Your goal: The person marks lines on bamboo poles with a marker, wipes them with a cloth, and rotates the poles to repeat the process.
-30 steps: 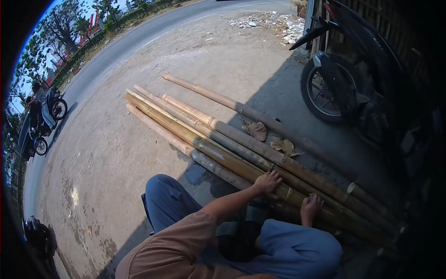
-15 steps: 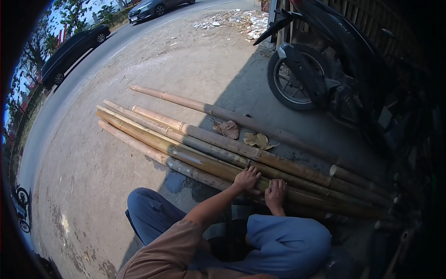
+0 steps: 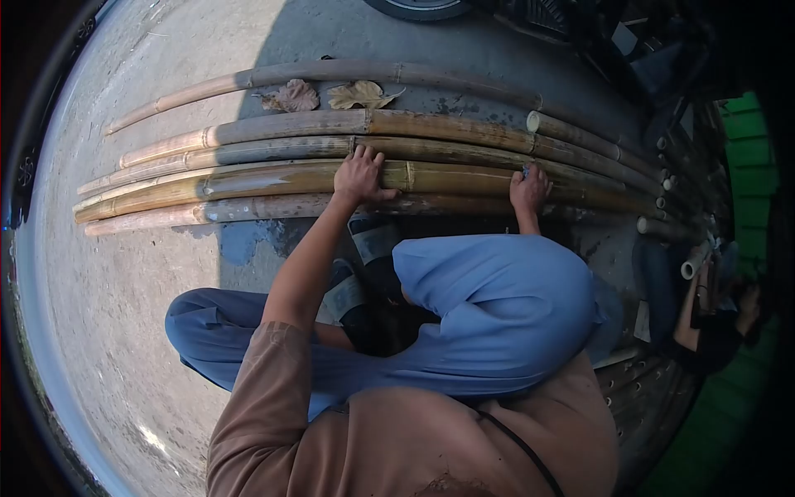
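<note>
Bamboo poles (image 3: 431, 124) lie side by side on the concrete (image 3: 124, 298), left hand (image 3: 360, 176) pressed flat, fingers spread, on the yellow pole (image 3: 248, 180), right hand (image 3: 528, 189) curled further along, can't tell what it's gripping.

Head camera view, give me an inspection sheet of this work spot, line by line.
Surface: bare concrete ground, part sun, part shade.
Job's things: bamboo poles lying side by side across the view.
Clutter: two dry leaves beside the farthest pole.
Hands: left hand spread flat on a pole; right hand on the same bundle, grip unclear.
Cables: nothing seen.
Surroundings: a wheel at the top edge; more pole ends and another person's arm at right.
</note>
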Demonstrator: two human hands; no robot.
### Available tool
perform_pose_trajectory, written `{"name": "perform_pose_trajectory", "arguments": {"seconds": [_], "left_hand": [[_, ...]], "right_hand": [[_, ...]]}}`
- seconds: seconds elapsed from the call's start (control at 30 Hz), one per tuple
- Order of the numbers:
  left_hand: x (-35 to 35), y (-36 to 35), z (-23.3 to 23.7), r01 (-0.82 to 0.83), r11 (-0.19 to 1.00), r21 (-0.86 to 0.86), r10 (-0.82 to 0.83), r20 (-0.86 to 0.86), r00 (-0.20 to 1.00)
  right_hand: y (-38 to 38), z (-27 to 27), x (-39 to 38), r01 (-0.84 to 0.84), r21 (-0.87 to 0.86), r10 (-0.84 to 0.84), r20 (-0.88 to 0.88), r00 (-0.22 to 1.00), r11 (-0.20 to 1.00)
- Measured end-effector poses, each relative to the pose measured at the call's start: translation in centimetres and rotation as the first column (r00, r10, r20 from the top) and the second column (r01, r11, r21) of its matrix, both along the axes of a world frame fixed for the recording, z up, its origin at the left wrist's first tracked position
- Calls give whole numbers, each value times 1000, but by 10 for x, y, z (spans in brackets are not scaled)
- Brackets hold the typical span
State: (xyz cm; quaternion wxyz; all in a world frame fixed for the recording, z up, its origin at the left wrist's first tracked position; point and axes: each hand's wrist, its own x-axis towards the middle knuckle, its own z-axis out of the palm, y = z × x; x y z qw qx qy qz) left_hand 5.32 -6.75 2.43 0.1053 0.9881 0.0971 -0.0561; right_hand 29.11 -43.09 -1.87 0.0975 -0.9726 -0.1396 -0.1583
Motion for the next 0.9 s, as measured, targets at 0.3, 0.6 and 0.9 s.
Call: {"name": "perform_pose_trajectory", "arguments": {"seconds": [0.3,0.6,0.9], "left_hand": [[2,3,-22,27,999,30,-30,114,993],[1,1,-14,24,999,28,-26,81,996],[2,-1,-12,27,998,61,-31,59,998]], "right_hand": [[185,12,-143,-530,282,579,-128,805,800],[0,23,3,25,32,-22,-81,996,999],[164,12,-120,-421,280,462,-98,881,863]]}}
